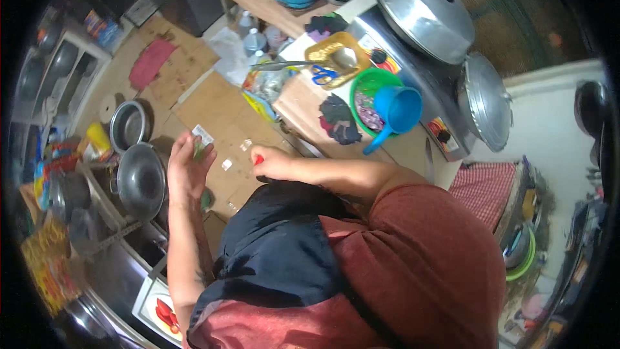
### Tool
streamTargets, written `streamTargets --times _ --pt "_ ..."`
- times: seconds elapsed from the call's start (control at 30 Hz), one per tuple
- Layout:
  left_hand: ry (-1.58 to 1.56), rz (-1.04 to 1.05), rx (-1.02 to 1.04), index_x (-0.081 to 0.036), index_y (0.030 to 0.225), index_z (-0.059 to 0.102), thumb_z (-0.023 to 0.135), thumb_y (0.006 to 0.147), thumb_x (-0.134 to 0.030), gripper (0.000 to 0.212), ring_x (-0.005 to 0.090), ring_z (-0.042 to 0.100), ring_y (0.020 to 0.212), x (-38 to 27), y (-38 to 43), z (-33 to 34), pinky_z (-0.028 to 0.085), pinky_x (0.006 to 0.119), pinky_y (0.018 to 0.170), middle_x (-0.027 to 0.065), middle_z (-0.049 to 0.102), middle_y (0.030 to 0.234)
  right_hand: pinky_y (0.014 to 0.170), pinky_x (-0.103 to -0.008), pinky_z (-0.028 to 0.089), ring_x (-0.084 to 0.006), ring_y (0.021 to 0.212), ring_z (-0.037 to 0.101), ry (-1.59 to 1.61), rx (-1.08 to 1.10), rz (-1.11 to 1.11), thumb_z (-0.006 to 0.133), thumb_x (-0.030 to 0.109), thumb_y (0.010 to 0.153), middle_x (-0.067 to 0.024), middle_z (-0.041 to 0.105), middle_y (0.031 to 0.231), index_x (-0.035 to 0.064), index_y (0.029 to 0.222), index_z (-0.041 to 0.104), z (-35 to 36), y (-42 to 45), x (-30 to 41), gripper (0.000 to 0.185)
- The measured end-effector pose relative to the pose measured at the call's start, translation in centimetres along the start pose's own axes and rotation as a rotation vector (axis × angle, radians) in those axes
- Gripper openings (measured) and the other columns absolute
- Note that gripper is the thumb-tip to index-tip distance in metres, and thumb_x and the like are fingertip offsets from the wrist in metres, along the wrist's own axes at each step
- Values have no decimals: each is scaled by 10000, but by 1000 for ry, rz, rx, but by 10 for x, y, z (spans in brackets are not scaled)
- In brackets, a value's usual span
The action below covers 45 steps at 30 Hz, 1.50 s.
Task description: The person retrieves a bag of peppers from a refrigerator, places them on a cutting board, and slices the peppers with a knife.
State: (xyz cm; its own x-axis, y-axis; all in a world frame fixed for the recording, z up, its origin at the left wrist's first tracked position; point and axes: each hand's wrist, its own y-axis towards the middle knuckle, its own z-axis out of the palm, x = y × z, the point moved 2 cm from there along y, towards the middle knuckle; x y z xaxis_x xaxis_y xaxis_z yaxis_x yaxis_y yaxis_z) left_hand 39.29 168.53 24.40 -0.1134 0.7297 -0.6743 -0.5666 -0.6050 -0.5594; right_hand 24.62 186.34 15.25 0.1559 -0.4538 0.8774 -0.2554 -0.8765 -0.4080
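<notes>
My left hand is raised over the floor at the left, fingers bent and thumb apart. A small green thing shows between the thumb and fingers; whether it is gripped is unclear. In front of my apron, my right hand is closed on a small red thing, mostly hidden by the fingers. A dark shape shows just under that fist, too blurred to name. Red pepper pieces lie on a white board beside my left forearm.
A wok and a metal pot stand at the left by the sink counter. On the right-hand table are a green basin, a blue dipper and blue-handled scissors. A large lidded pan sits on the gas stove. Cardboard covers the floor.
</notes>
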Motion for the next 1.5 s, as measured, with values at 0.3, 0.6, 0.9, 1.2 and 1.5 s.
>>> streamTargets --times 0.3,0.6,0.9,1.2,1.5 --pt "490 -169 161 -29 1261 580 636 986 -290 383 227 657 1002 42 21 22 526 332 809 83 637 1146 583 -384 481 -241 615 607 -104 -1132 57 826 258 782 -121 635 704 67 768 669 -98 -126 -111 248" --pt "802 -244 32 -53 1058 632 614 1000 -255 211 173 646 774 88 -69 -89 544 304 664 52 670 953 586 -391 523 -216 601 621 538 -1298 651 795 314 786 -78 674 738 36 883 703 -129 -152 -202 308" --pt "785 -233 245 -58 1045 614 636 989 -207 161 133 633 791 149 -125 -91 495 246 639 33 658 955 767 -451 542 -337 845 709 169 -1403 264 708 254 757 -169 727 895 102 941 725 -111 -169 -153 238" --pt "891 -105 671 -113 1098 646 631 993 -295 210 128 606 961 171 -159 50 461 304 833 -10 653 1072 737 -312 525 -107 785 600 382 -991 -365 699 67 844 6 672 867 50 932 662 -25 -264 -38 97" --pt "669 -426 1188 1 1370 507 664 961 -239 501 320 601 1190 300 -261 166 495 464 1006 208 628 1275 640 -362 457 -185 709 576 315 -798 -258 710 145 773 -88 604 761 35 829 616 63 -415 -93 155"
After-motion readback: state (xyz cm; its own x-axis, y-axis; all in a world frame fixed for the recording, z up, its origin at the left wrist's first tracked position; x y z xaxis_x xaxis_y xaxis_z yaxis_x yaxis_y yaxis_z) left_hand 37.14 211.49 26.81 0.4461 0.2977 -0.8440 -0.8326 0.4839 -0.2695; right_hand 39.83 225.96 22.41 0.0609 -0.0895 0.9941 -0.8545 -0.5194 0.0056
